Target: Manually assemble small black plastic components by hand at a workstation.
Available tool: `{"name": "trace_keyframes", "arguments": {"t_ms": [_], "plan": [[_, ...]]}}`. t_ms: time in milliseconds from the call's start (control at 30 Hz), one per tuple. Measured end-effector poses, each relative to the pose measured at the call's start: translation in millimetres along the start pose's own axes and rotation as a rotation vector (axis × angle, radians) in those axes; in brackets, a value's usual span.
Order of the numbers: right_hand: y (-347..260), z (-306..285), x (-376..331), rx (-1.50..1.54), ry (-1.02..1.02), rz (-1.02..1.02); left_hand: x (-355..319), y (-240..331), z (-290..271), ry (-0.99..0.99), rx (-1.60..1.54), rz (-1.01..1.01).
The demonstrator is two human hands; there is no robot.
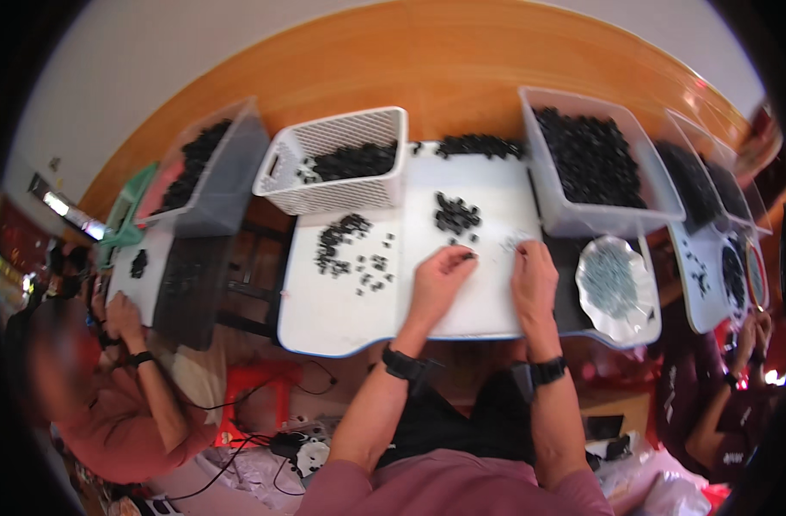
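Note:
My left hand [442, 282] is over the white tabletop [487, 185], thumb and fingertips pinched on a small black part [468, 255]. To its right, my right hand [535, 277] has its fingertips pressed together beside a few small clear pieces [510, 246] on the table; whatever it may hold is too small to make out. Just beyond my hands is a pile of black parts [455, 215]. More black parts [343, 242] lie scattered to the left, some in a loose heap and some spread singly.
A white perforated basket [333, 199] and a clear plastic bin [612, 219] hold black parts at the back. A scalloped white plate [642, 320] of small pale pieces stands at right. Co-workers sit on both sides; a red stool [281, 404] and cables are at lower left.

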State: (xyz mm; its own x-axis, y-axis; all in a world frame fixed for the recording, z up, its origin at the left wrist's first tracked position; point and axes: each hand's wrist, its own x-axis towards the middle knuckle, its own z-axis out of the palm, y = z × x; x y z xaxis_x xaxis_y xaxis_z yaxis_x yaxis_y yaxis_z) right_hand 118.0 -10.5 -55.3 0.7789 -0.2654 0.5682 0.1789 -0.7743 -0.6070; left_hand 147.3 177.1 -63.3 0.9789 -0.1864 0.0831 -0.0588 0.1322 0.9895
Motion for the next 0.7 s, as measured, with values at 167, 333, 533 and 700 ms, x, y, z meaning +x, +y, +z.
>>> {"name": "trace_keyframes", "arguments": {"t_ms": [167, 333, 533, 700], "plan": [[-3.2, -3.4, -3.3, 0.036, 0.018, -0.011, 11.4, 34.4, -15.3, 0.059, 0.276, 0.081], [-5.5, -4.8, -1.3, 0.108, 0.058, -0.038, 73.7, 111.2, -63.9, 0.227, 0.559, 0.361], [-1.0, -5.0, 3.5, 0.137, 0.104, 0.022, 88.1, 115.3, -61.9, 0.189, 0.910, 0.559], [-2.8, -2.3, 1.4, 0.207, 0.070, 0.046, 49.8, 55.3, -41.2, -0.096, 0.950, 0.267]]}}
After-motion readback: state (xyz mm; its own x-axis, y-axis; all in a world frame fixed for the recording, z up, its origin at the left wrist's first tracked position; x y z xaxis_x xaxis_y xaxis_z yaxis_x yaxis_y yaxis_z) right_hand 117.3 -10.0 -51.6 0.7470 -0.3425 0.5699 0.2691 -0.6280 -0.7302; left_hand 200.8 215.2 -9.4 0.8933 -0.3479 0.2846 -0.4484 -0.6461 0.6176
